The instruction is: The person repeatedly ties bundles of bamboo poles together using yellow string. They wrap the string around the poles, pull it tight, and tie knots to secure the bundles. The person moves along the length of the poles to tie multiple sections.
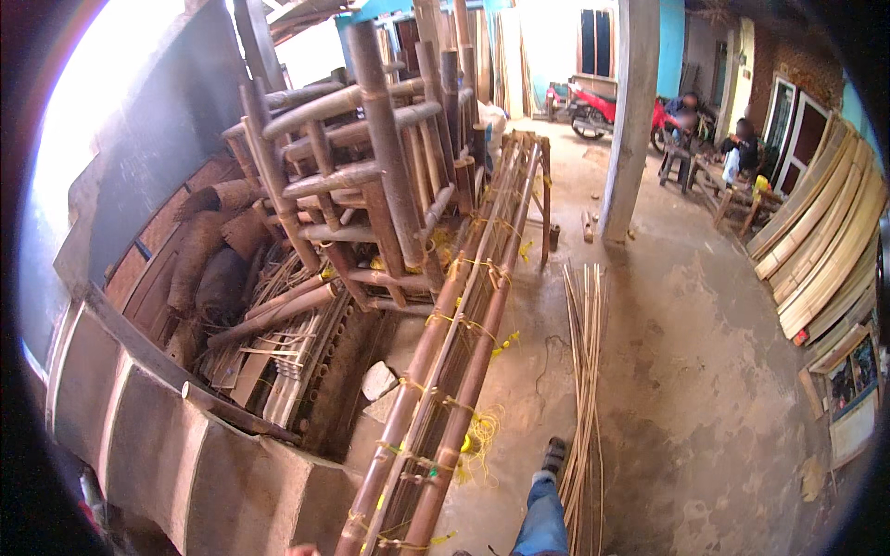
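Note:
At the lower edge a small bit of my left hand (302, 550) shows, just left of the near end of a long bamboo frame. Its fingers are too cut off to read. My right hand is out of the picture. The bamboo frame (482, 345) runs away from me, two brown poles with thin strips between them, tied across with yellow cord. A loose tangle of yellow cord (482, 434) lies on the floor against its right side. My leg in blue jeans (542, 519) and a sandalled foot stand right of the frame.
Long thin bamboo strips (582, 361) lie beside my foot. Stacked bamboo furniture frames (371, 176) rise at left, behind a low wall (232, 491). A concrete post (630, 120) stands ahead. Split bamboo panels (820, 232) lean at right. Two people sit far right near a red motorcycle (593, 109).

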`<state>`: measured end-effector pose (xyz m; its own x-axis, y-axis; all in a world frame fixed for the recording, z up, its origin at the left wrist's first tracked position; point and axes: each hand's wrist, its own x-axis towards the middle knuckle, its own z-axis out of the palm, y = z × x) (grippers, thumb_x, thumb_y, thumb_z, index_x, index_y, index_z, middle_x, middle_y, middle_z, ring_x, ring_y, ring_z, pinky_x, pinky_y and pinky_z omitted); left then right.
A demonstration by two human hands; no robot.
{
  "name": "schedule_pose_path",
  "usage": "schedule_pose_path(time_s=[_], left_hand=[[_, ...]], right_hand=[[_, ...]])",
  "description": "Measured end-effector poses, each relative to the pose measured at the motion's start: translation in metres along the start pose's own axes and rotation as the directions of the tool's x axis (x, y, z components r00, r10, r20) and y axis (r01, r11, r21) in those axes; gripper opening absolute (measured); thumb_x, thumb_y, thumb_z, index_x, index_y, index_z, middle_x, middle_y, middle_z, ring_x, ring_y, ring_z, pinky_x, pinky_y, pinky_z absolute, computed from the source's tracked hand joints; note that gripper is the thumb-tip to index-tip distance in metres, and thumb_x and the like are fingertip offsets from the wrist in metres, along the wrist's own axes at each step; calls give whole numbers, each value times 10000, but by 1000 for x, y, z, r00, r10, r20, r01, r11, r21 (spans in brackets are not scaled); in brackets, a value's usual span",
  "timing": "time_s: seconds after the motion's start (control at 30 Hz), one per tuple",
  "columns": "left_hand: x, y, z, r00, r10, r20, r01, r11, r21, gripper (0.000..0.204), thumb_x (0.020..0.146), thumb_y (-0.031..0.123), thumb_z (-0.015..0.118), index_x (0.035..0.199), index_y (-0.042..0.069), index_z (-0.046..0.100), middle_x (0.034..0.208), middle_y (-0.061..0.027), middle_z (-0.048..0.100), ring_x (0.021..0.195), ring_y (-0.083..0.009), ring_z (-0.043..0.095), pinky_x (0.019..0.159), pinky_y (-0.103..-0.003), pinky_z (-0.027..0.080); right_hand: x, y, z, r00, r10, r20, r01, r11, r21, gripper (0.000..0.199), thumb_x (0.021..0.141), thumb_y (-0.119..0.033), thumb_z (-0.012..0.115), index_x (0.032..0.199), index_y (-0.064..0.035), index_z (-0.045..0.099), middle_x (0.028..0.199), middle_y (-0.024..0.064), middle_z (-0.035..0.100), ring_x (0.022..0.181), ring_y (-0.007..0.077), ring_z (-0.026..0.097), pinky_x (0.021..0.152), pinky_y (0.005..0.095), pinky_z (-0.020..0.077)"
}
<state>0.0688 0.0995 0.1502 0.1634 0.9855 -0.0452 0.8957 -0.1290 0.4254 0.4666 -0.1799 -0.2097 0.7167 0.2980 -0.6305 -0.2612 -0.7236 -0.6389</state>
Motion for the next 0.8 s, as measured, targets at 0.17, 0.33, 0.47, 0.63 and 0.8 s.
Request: schedule_pose_path(time_s=[0.17, 0.33, 0.47, 0.63, 0.8], left_hand=[[91, 220, 57, 917, 381, 119, -369, 923, -108, 223, 899, 157, 586, 1066, 18, 640, 978, -139, 641, 937, -243, 605, 852, -349, 485], [147, 400, 133, 483, 582, 654, -462, 804, -374, 209, 880, 207, 622, 1027, 66, 669, 970, -124, 651, 905, -278, 644, 786, -351, 511], [207, 465, 231, 345, 705, 620, -543, 689, -480, 217, 911, 218, 593, 1049, 66, 663, 1012, -133, 658, 953, -291, 634, 825, -370, 499], [279, 566, 311, 433, 801, 414, -538, 598, -594, 178, 902, 172, 607, 1026, 57, 664, 975, -120, 676, 938, -267, 642, 788, -357, 509], [364, 636, 360, 621, 713, 326, -405, 648, -646, 161, 890, 161, 623, 990, 50, 682, 896, -107, 688, 845, -208, 673, 747, -334, 521]], right_hand=[[97, -34, -85, 994, -93, -53, 97, 992, 83, 251, 863, -188, 528, 633, -87, 542, 617, 50, 601, 582, 175, 570, 541, 353, 458], [305, -275, -224, 720, -692, 57, 680, 686, -258, 172, 877, -195, 542, 842, -38, 600, 733, 111, 633, 679, 215, 622, 643, 351, 490], [382, -425, -269, 686, -699, -202, 721, 690, 62, 119, 877, -137, 556, 898, -31, 607, 723, 78, 627, 642, 171, 610, 570, 296, 475], [475, -424, -263, 858, -493, -147, 502, 737, 453, 98, 917, -96, 501, 859, -90, 579, 684, 3, 586, 552, 91, 558, 480, 233, 438], [500, -293, -229, 882, -361, 305, 336, 933, 132, 53, 834, -92, 622, 866, -59, 648, 680, 7, 613, 625, 104, 576, 567, 289, 480]])
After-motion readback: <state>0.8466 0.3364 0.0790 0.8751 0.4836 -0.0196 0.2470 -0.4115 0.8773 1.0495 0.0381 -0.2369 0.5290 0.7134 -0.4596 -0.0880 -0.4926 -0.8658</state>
